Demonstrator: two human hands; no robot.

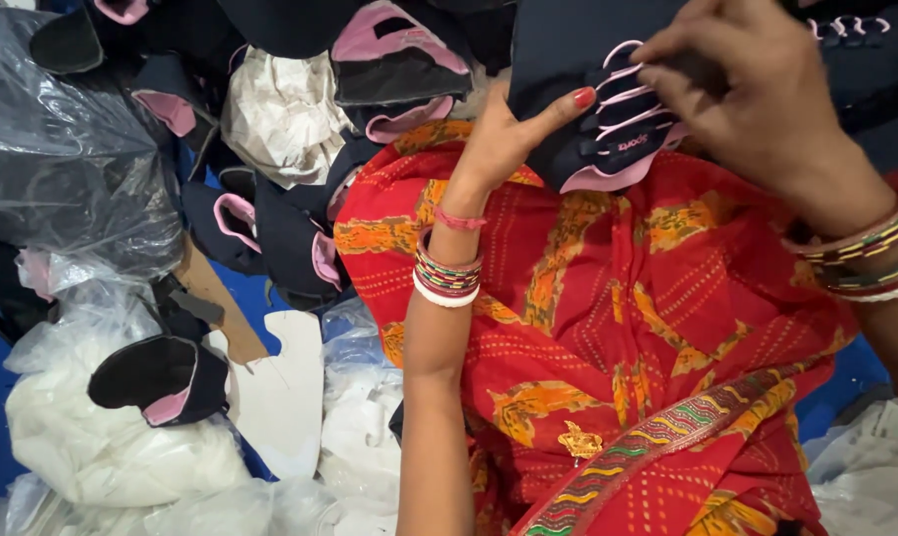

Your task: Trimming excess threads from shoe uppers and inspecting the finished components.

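A dark navy shoe upper (pixel 608 109) with pink lining and pale lace loops rests above my lap. My left hand (pixel 513 134) grips its left edge, thumb pressed on the fabric. My right hand (pixel 752 84) holds it from the top right, fingers pinched at the lace loops. Both wrists carry coloured bangles. My lap is covered by red and orange patterned cloth (pixel 608 328).
A heap of several navy and pink shoe uppers (pixel 389 55) lies at the top left. Clear plastic bags (pixel 67 169) and white bags (pixel 102 447) fill the left side. One more upper (pixel 161 377) sits on them beside a white cut-out sheet (pixel 285 387).
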